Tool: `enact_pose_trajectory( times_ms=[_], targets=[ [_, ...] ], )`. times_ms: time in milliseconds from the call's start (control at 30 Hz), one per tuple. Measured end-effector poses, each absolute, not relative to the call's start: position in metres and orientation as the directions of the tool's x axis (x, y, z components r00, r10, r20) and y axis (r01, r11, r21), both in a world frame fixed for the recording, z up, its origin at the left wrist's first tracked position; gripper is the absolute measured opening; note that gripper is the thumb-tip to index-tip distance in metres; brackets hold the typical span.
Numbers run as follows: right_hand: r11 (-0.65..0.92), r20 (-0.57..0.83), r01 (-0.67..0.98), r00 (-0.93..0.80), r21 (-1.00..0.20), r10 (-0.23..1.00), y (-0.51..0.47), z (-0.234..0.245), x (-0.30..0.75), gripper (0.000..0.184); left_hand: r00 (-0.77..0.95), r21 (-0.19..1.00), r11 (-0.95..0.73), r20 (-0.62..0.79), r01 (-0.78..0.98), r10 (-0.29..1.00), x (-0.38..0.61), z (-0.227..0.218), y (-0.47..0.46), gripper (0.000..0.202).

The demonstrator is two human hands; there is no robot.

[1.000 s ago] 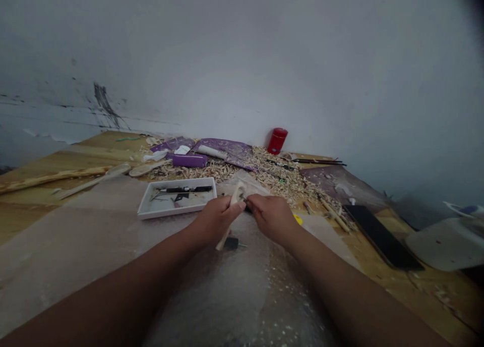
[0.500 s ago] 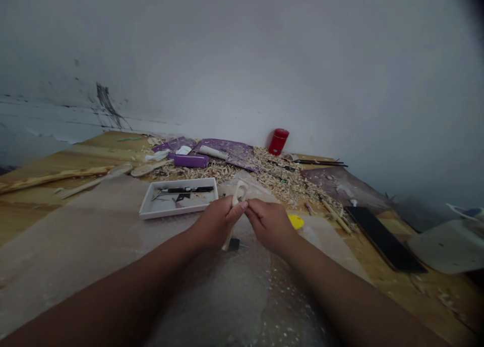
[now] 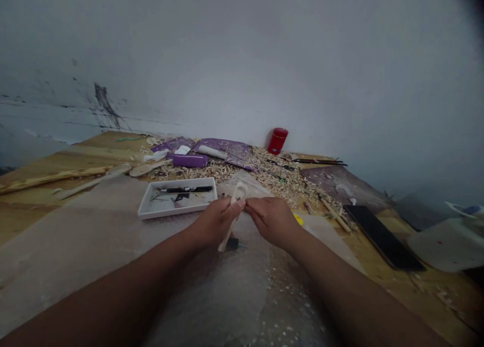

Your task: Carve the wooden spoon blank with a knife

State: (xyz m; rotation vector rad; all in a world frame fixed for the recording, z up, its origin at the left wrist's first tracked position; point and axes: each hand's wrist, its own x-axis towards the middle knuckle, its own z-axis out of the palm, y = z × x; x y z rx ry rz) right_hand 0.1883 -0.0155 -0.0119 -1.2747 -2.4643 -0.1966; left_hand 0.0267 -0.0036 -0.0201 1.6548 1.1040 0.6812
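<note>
In front of me a small pale wooden spoon (image 3: 239,189) is held upright at a slant, its hollowed bowl up and its handle running down below the fingers. Wrapped round its neck is my left hand (image 3: 215,221), the thumb pressed on the wood. My right hand (image 3: 273,220) is closed right beside the spoon, fingertips meeting the left hand; whatever it grips is hidden. Below the handle lies a small black piece (image 3: 232,244) with a thin metal rod. A yellow object (image 3: 298,219) shows partly behind my right hand.
A white tray (image 3: 177,212) holds a black pen and small bits. Behind lie wood shavings (image 3: 280,185), a purple box (image 3: 190,161) and wooden spoons (image 3: 145,169). A red canister (image 3: 278,140) stands by the wall. At right rests a black phone-like slab (image 3: 383,236). Bubble wrap (image 3: 94,231) covers the front.
The spoon has turned in my left hand, so its bowl faces me more and more handle shows below. My right hand has shifted slightly and covers more of the yellow object.
</note>
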Motion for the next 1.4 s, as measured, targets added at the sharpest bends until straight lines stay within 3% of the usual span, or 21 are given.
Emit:
enact_pose_trajectory(
  times_ms=[233,567,733,1000,1233,1400],
  targets=[
    [0.480,0.369,0.877,-0.435,-0.036,0.822,-0.020,-0.014,0.180,0.024,0.440,0.923,-0.132,-0.044,0.361,0.897,0.027,-0.017,-0.004,0.035],
    [0.550,0.286,0.833,-0.541,0.056,0.791,-0.013,-0.009,0.192,0.023,0.417,0.950,-0.042,-0.096,0.309,0.904,0.028,-0.018,-0.003,0.037],
    [0.487,0.326,0.872,-0.477,0.054,0.816,-0.018,-0.011,0.184,0.023,0.425,0.942,-0.087,-0.063,0.324,0.903,0.028,-0.018,-0.003,0.035],
    [0.579,0.255,0.809,-0.585,0.104,0.770,-0.010,-0.006,0.197,0.019,0.466,0.946,-0.076,-0.084,0.314,0.881,0.027,-0.016,-0.004,0.035],
    [0.514,0.301,0.854,-0.512,0.079,0.805,-0.017,-0.010,0.187,0.022,0.480,0.929,-0.133,-0.054,0.346,0.875,0.026,-0.017,-0.002,0.034],
    [0.564,0.258,0.820,-0.567,0.094,0.782,-0.012,-0.005,0.196,0.019,0.486,0.935,-0.112,-0.071,0.337,0.871,0.027,-0.017,-0.003,0.034]
  ],
)
